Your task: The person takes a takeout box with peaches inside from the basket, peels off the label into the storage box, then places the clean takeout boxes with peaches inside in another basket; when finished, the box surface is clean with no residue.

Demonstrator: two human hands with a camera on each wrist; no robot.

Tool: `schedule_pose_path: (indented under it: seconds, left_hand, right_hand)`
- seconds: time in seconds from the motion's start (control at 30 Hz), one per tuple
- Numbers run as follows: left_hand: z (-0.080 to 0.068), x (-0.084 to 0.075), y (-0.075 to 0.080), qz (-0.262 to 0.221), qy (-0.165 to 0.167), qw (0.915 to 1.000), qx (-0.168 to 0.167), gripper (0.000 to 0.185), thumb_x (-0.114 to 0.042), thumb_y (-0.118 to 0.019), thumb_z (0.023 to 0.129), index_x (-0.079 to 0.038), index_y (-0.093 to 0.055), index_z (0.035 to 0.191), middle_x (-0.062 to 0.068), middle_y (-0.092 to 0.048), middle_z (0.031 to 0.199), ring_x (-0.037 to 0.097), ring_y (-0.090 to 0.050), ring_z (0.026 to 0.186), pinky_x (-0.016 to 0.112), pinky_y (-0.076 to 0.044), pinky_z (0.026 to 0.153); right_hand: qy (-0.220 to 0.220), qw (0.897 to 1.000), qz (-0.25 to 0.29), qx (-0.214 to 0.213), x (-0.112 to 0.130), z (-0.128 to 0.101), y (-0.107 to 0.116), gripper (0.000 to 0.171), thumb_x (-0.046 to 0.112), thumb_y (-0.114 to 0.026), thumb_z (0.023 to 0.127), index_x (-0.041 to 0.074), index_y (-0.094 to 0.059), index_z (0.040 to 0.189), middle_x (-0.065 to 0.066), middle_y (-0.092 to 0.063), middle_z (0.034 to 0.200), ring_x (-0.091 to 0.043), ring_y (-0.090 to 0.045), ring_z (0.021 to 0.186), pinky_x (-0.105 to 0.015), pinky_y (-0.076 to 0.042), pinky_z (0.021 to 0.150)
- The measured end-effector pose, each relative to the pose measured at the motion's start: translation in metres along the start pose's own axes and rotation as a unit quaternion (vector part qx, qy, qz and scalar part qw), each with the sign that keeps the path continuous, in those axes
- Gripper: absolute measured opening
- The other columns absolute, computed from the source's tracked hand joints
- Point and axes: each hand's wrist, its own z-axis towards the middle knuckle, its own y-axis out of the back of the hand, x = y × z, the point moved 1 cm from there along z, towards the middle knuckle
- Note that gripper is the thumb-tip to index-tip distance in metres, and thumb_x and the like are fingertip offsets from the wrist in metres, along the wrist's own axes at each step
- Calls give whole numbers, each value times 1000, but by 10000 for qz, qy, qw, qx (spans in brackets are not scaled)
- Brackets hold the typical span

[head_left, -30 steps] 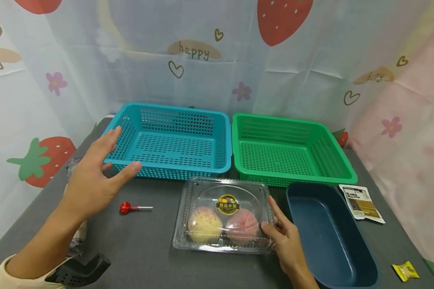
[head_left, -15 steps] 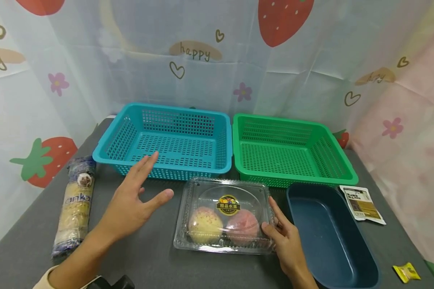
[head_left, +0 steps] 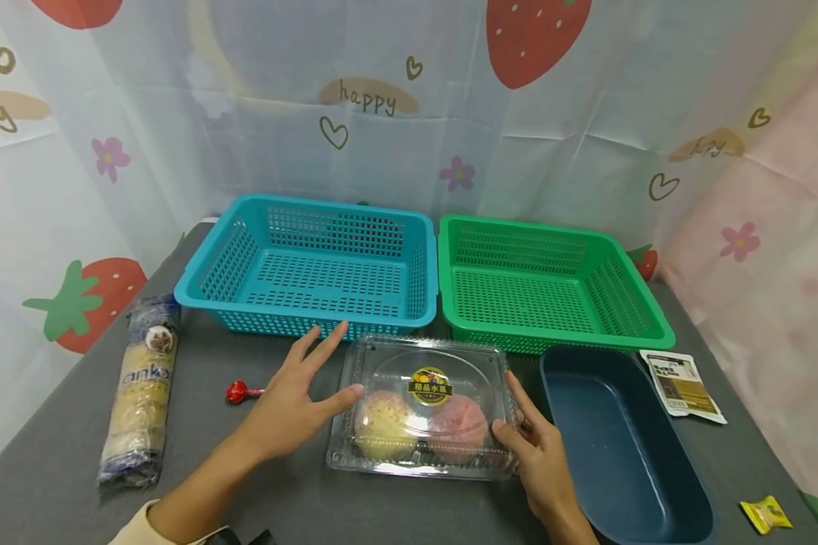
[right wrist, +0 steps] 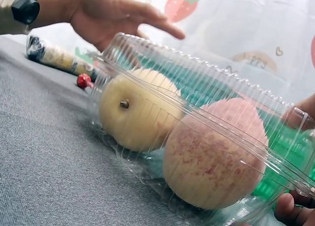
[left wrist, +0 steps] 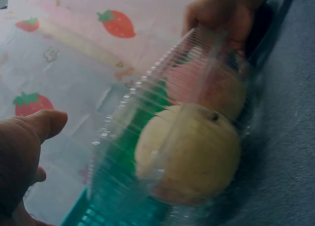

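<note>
Fingers of right hand (head_left: 541, 454) hold labelled fruit box (head_left: 423, 405); roll (head_left: 139, 390) reads "anko".

Backdrop (head_left: 552, 144): thin white sheet w/ fold creases, hung behind my table and wrapping round both sides. Print: red strawberries, e.g. one at top right of centre (head_left: 535, 34) and one low on the left (head_left: 85, 303), plus small pink flowers (head_left: 455, 172), brown outline hearts (head_left: 332, 131) and a tan patch lettered "happy" (head_left: 366, 94). Right-hand panel (head_left: 784, 250) reads pink w/ a pale yellow cast at top. Table (head_left: 61, 454): covered in dark grey cloth, matte, fine weave visible in the right wrist view (right wrist: 44, 162). Light: even, diffuse; shadows soft. Floor, windows: not in view.
</note>
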Motion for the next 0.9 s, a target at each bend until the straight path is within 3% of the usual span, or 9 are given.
schedule_pose_path:
  seconds: [0.17,0.47,0.73,0.83,0.9]
  left_hand:
    - [4,5,-11,-39,105,9995,283,79,-52,-63,89,-31,-23,155,21,-8,156,55,-21,133,75,-30,90]
    - [9,11,-23,-7,129,9988,466,82,-51,-68,85,-31,-28,154,24,-15,154,56,-27,130,73,-32,90]
    - [10,17,-26,-379,11,9969,695,75,-44,-73,82,-28,-42,148,20,-38,145,45,-39,126,67,-34,94]
    - [11,17,-26,-658,155,9943,829,74,-40,-76,80,-30,-44,146,20,-40,142,43,-45,119,61,-41,89]
    - [12,16,-26,-813,262,9925,876,74,-37,-78,79,-29,-45,145,22,-40,140,42,-49,112,55,-46,82]
  right_hand:
    - [44,10000,57,7,-1,0,-1,65,-2,-58,92,14,-36,150,-3,-27,73,-8,-26,52,-24,-31,42]
    - [81,10000,-4,-47,0,0,-1,64,-3,-58,91,13,-38,150,-4,-27,76,-7,-26,55,-24,-31,45]
    - [-57,9998,-171,-130,-1,0,-1,65,-2,-59,91,18,-39,150,-5,-26,78,-8,-25,56,-23,-29,48]
    - [-87,9990,-417,-154,2,-1,-2,64,0,-59,92,20,-39,150,-5,-31,81,-9,-24,56,-25,-28,49]
    - [-114,9949,-975,-231,8,-4,-2,62,6,-61,93,23,-40,149,-5,-34,82,-11,-28,59,-26,-30,53]
